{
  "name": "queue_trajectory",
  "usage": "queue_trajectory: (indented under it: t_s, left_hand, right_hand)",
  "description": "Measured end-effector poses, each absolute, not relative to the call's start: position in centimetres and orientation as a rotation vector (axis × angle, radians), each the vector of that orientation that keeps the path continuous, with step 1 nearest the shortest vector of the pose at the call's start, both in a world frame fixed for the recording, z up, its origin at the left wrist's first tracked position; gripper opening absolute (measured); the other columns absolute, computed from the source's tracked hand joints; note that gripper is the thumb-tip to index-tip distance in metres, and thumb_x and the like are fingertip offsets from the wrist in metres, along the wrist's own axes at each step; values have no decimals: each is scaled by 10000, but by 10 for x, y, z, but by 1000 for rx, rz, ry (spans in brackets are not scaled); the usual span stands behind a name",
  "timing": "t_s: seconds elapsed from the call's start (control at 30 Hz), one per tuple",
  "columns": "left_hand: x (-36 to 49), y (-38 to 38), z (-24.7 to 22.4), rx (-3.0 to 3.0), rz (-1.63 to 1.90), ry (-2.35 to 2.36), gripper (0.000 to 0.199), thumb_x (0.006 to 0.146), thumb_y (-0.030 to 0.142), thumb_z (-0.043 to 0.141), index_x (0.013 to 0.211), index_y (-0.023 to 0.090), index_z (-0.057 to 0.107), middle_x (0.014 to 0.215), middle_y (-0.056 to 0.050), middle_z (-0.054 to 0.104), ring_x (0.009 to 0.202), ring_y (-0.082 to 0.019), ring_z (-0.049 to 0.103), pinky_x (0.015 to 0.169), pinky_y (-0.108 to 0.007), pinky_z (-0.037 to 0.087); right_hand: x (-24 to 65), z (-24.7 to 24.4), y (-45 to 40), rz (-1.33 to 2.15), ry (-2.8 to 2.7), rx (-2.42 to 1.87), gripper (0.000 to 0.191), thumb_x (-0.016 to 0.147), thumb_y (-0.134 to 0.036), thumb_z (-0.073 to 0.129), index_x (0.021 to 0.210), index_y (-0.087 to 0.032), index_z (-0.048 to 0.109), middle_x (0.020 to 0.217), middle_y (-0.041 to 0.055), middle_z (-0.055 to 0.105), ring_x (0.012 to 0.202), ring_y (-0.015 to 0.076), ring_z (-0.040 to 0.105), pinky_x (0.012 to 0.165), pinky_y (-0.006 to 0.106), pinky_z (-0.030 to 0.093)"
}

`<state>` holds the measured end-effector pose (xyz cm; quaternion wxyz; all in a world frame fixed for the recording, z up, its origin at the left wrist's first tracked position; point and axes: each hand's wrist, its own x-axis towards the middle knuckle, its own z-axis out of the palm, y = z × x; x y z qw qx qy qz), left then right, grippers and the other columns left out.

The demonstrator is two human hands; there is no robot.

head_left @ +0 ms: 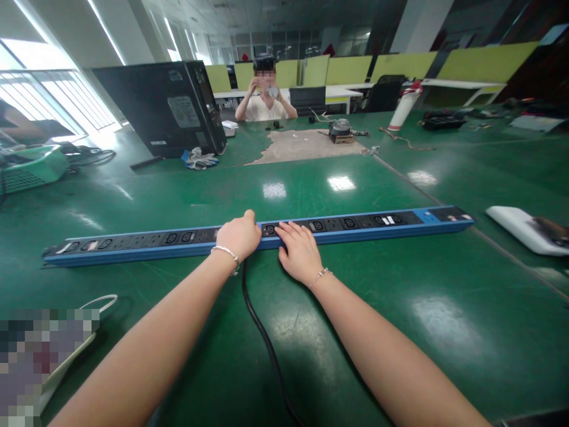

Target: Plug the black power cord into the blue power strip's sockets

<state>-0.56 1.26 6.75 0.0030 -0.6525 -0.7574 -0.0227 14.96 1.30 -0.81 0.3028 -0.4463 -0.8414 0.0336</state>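
A long blue power strip (377,234) with black sockets lies across the green table from left to right. Over its middle, my left hand (239,236) is closed in a fist, the thumb on top. A black power cord (262,329) comes out from under that fist and runs down toward the bottom edge; its plug end is hidden by my fingers. Just to the right, my right hand (301,252) rests with spread fingers on the strip, beside a socket (269,229), holding nothing.
Behind the strip stand a black computer case (164,110) and gloves (199,159). A green basket (38,169) is at left, a white object (527,228) at right, a pale bag (66,367) at lower left. Across the table sits another person (265,107), hands raised.
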Motion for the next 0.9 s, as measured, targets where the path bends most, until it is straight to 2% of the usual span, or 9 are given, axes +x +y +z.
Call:
queue_trajectory:
  t_s: [0.1, 0.27, 0.37, 0.43, 0.53, 0.67, 0.77, 0.9]
  left_hand:
    - [-7, 12, 65, -2042, -113, -2368, 309, 843, 306, 322, 1024, 178, 537, 835, -141, 689, 796, -300, 664, 688, -398, 480]
    - [-26, 15, 65, -2262, -257, -2389, 388, 867, 460, 304, 953, 214, 591, 929, -102, 694, 883, -254, 645, 747, -345, 473]
    - [-43, 15, 54, -2212, -480, -2347, 416, 903, 380, 233, 978, 227, 612, 1004, -73, 683, 934, -216, 625, 802, -329, 465]
    - [-53, 13, 41, -2086, -618, -2245, 389, 897, 308, 262, 1029, 197, 610, 1045, -88, 667, 993, -215, 598, 872, -344, 445]
    - [-62, 7, 21, -2089, -657, -2038, 355, 875, 278, 344, 1098, 157, 593, 1141, -109, 631, 1103, -217, 542, 968, -356, 394]
    - [-64, -2, 8, -2106, -535, -1942, 383, 892, 341, 354, 1177, 179, 552, 1236, -92, 596, 1184, -238, 501, 1005, -403, 355]
    - [-64, -6, 7, -2135, -492, -1877, 413, 906, 363, 320, 1215, 183, 529, 1273, -87, 576, 1207, -239, 486, 1006, -406, 348]
    - [-64, -7, 8, -2143, -518, -1842, 432, 904, 391, 312, 1221, 193, 531, 1268, -87, 580, 1196, -239, 496, 994, -403, 357]
  right_hand:
    - [150, -8, 13, 86, -2236, -1198, 446, 810, -193, 468, 1253, -203, 525, 1354, 30, 499, 1284, 211, 375, 1108, 423, 230]
    - [140, -5, 8, 41, -2229, -1184, 472, 847, -231, 446, 1318, -189, 458, 1398, 48, 445, 1299, 219, 352, 1106, 418, 236]
    - [124, -2, 7, 34, -2245, -1068, 525, 862, -254, 437, 1375, -161, 375, 1451, 65, 365, 1320, 213, 321, 1091, 386, 281]
    - [112, -1, 10, 22, -2252, -987, 542, 864, -264, 441, 1385, -144, 356, 1460, 69, 349, 1324, 214, 316, 1084, 370, 300]
    - [96, -2, 16, 0, -2255, -936, 500, 863, -271, 453, 1341, -126, 416, 1396, 96, 440, 1278, 225, 383, 1067, 369, 328]
    - [80, -4, 26, -24, -2214, -997, 369, 883, -259, 429, 1195, -94, 539, 1199, 144, 592, 1100, 227, 535, 992, 357, 405]
    - [76, -8, 30, -14, -2175, -1050, 329, 885, -241, 431, 1159, -107, 553, 1129, 135, 621, 1007, 216, 579, 928, 339, 453]
    - [76, -10, 30, 13, -2152, -1002, 312, 892, -224, 417, 1156, -125, 549, 1144, 122, 622, 1022, 205, 586, 926, 326, 464]
